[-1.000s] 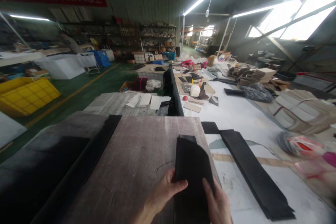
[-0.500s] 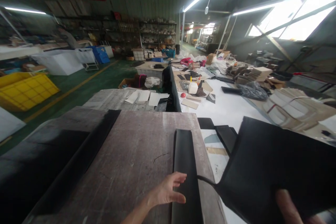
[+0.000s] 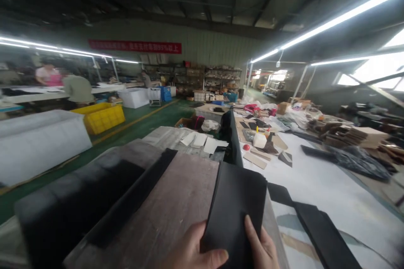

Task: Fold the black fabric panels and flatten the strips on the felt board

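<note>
A black leather-like panel [image 3: 238,197] is between my two hands above the near right part of the brown board [image 3: 186,185]. It looks folded or layered, with a smooth, dull surface. My left hand [image 3: 202,248] grips its left lower edge, thumb lying across the front. On the opposite side my right hand [image 3: 261,243] holds the right lower edge, one finger or the thumb pressed on the face. The fingers behind the panel are hidden. Further left, a long black strip [image 3: 135,197] lies along the board beside a wide dark sheet [image 3: 75,201].
To the right, a white table [image 3: 312,168] bears black pieces [image 3: 325,231], a white bottle [image 3: 259,140], a red ball-like item [image 3: 246,147] and card scraps. White bins [image 3: 41,143] and a yellow bin [image 3: 101,117] stand left. Two people [image 3: 77,88] work at a far table.
The large black piece has swung from the right onto the board, now appearing narrower. My left hand, earlier open over a black strip, has closed on the panel's edge. The view has tilted up and left.
</note>
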`<state>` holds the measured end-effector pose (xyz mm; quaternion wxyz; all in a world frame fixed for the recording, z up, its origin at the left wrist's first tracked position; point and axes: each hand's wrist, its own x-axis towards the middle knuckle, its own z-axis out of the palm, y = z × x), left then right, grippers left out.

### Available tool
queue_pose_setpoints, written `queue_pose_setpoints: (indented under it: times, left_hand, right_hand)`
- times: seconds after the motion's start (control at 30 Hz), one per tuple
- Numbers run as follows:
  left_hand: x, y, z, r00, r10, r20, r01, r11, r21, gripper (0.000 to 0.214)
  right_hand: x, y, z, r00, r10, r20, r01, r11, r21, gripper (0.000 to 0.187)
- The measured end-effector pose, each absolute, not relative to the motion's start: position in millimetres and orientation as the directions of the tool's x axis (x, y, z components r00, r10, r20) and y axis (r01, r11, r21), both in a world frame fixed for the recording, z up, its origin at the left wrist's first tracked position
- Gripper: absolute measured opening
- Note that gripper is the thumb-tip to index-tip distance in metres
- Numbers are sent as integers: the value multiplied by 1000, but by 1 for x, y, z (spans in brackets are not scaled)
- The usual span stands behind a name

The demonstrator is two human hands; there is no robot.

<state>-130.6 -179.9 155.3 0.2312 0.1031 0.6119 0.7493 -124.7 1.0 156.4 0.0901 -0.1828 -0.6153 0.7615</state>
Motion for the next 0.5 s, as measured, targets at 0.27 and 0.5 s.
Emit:
queue_pose_setpoints:
  times: [0.27, 0.5]
  left_hand:
    - [-90, -298, 105, -996, 76, 56, 43, -163, 986, 44]
    - [15, -484, 136, -426, -754, 500, 94, 513, 853, 64]
  right_hand:
    - [-133, -130, 141, -882, -206, -424, 466, -241, -852, 66]
    - [-100, -294, 102, -590, -442, -676, 797, -187, -574, 44]
